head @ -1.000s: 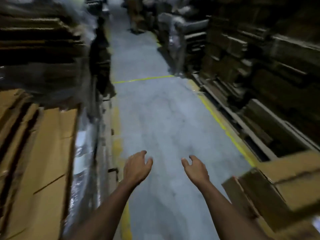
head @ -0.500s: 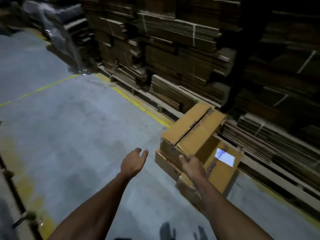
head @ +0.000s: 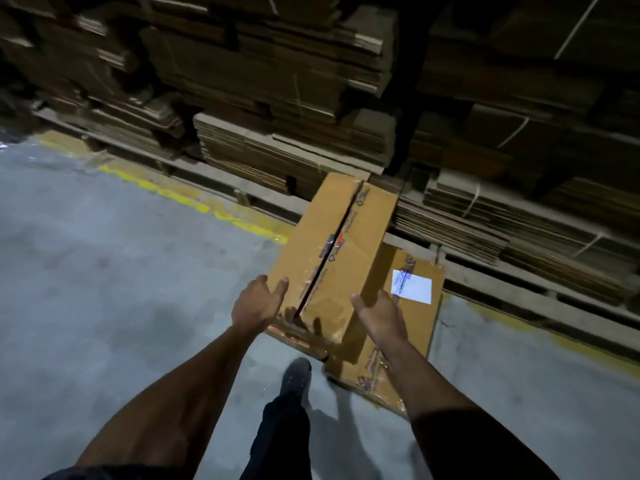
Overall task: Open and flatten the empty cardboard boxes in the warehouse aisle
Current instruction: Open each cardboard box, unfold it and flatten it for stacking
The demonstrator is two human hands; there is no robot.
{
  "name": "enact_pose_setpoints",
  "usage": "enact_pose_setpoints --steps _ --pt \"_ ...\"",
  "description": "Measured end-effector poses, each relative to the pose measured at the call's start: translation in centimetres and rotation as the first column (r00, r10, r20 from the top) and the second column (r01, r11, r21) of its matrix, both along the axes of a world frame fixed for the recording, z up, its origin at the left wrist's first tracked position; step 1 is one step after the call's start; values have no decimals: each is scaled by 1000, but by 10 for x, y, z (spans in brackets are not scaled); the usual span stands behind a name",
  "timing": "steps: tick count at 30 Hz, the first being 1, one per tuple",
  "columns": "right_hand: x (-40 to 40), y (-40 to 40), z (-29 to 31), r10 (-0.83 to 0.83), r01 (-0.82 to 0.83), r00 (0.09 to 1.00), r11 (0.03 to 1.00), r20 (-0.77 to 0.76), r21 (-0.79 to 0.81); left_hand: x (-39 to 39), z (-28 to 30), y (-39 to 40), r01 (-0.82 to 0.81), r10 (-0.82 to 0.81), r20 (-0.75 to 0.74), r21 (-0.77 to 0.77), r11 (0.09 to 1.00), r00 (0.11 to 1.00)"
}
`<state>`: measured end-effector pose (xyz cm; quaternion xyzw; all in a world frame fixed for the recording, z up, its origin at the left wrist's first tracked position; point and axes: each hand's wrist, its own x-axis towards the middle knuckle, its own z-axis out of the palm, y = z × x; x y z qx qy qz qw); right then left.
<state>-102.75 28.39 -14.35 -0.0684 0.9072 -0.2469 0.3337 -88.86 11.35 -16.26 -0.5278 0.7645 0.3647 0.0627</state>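
The upper cardboard box (head: 332, 251) is lying on a lower box (head: 405, 327) on the concrete floor (head: 114, 289), its top flaps closed with a dark seam running between them, so its contents are hidden; the lower box is showing a white label (head: 412, 289) just right of the upper box; the left hand (head: 258, 301) is reaching with spread fingers to the upper box's near left edge, its grip holding nothing; the right hand (head: 379, 315) is hovering open at the near right edge; behind the box, stacks of flattened cardboard (head: 294, 157) are crowding the pallets; left of it, a yellow floor line (head: 194, 202) is bordering open floor; a dark shoe (head: 294, 379) is stepping just before the box.
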Motion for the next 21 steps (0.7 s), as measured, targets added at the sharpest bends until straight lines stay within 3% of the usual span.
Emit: enact_pose_setpoints --steps 11,21 --pt "-107 -100 -112 -183 171 979 977 94 128 -142 -128 -131 91 -100 66 117 989 993" --pt "-132 -117 -207 -247 234 958 967 148 98 -173 -228 -171 125 -142 59 228 966 988"
